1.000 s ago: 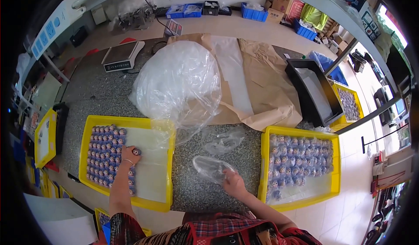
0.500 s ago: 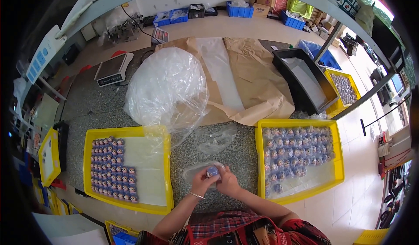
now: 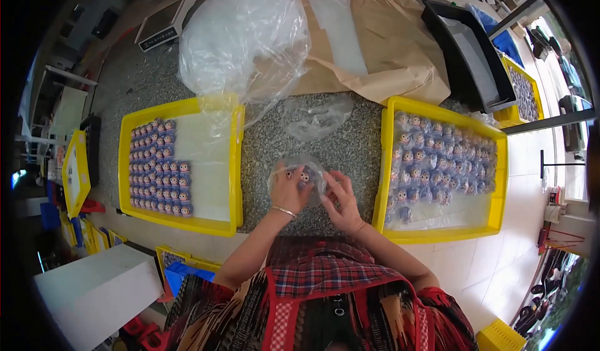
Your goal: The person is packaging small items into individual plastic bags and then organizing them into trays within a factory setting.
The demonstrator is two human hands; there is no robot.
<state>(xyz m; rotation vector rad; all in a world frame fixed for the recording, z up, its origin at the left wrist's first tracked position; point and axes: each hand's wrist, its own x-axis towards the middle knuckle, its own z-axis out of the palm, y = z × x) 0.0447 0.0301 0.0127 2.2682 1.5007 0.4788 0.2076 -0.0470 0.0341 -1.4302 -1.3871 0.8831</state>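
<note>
We stand at a grey speckled table (image 3: 259,148), with a wide sheet of brown paper (image 3: 400,38) spread over its far side. A big, puffed clear plastic bundle (image 3: 240,32) lies partly on the paper, its loose edge trailing over the far right corner of our left yellow tray (image 3: 236,163). That tray carries close rows of blue-capped figurines (image 3: 153,170) in its left part. In the right yellow tray (image 3: 384,163), figurines in shiny clear film (image 3: 437,163) cover most of the floor. A black tray (image 3: 447,57) sits beyond it, and a scale (image 3: 165,26) stands at far left. One crumpled clear bag (image 3: 315,118) rests on the table between the trays.

Nearer us, our left hand (image 3: 287,191) curls its thumb and fingers closely about one figurine (image 3: 305,177), inside or behind a small clear bag (image 3: 306,161) just above the tabletop. Our right hand (image 3: 342,201) has its fingers parted, tips at the bag's right edge; we cannot tell whether they pinch it. A thin bracelet (image 3: 284,211) circles our left wrist.
</note>
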